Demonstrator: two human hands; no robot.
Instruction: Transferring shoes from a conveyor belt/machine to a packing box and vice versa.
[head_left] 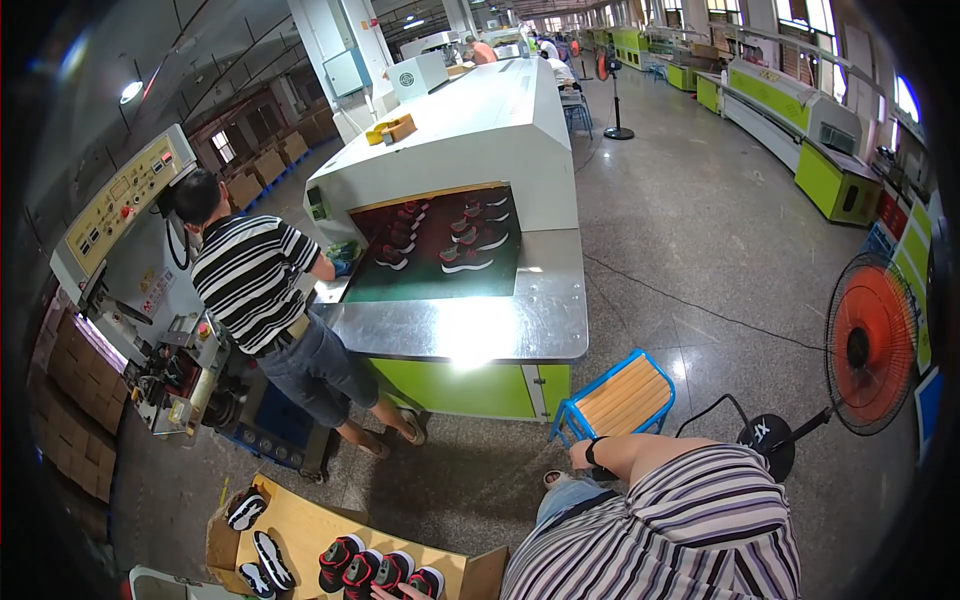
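1. Brown cardboard cartons [80, 410] are stacked at the far left, too many and too dim to count.
2. One machine with a cream control panel [122, 205] stands right of them; one co-worker [255, 280] in a striped shirt stands between it and the conveyor, filling that gap.
3. At the lower edge is one yellow-topped table [310, 515]. On its left part you can count three black-and-white shoes [269, 560], one set farther back than the other two.
4. Right of those, four black-and-red shoes [361, 574] stand side by side in a close row on the same table, with dark uppers, red trim and greyish openings; the lower edge crops some.
5. Your left hand [408, 592] shows only fingers, touching the shoes at the right of this row; you cannot tell from here whether it grips one.
6. Beyond the table, one white tunnel machine [470, 125] covers a green belt [400, 287] carrying two rows of dark shoes with white soles, the deeper ones unclear. One yellow item [390, 130] rests on top.
7. Your right hand [580, 456] hangs away from the table, partly hidden; its grip cannot be told.
8. One blue-framed stool [622, 395] stands just beyond that hand; farther right is one large orange fan [868, 345], its cable crossing the floor.
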